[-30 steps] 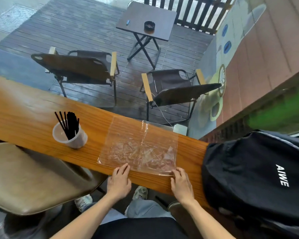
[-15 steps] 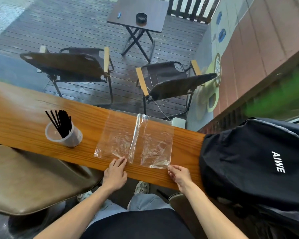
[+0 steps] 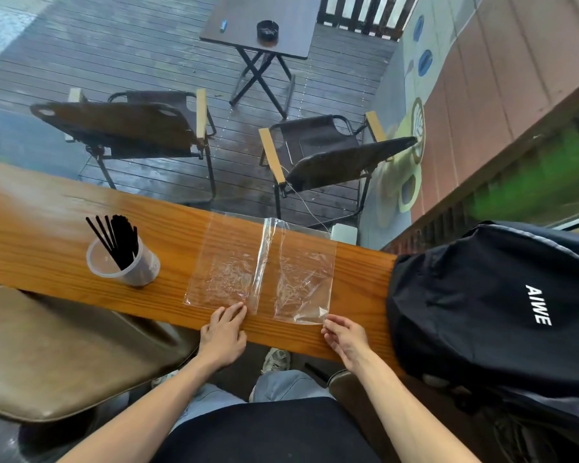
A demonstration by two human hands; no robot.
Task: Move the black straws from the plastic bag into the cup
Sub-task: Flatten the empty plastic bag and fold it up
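Note:
A bunch of black straws stands upright in a translucent plastic cup at the left of the wooden counter. The clear plastic bag lies flat on the counter, with no straws in it and a raised crease down its middle. My left hand lies at the counter's near edge with its fingertips on the bag's near edge. My right hand has its fingertips at the bag's near right corner, which curls up slightly. Neither hand holds a straw.
A black backpack sits on the right end of the wooden counter. A padded brown stool seat is at lower left. Beyond the counter, on the deck below, stand two folding chairs and a small folding table.
The bag now has a raised crease down its middle where it lay wide and flat. Both hands stay at its near edge. The camera view shifted slightly.

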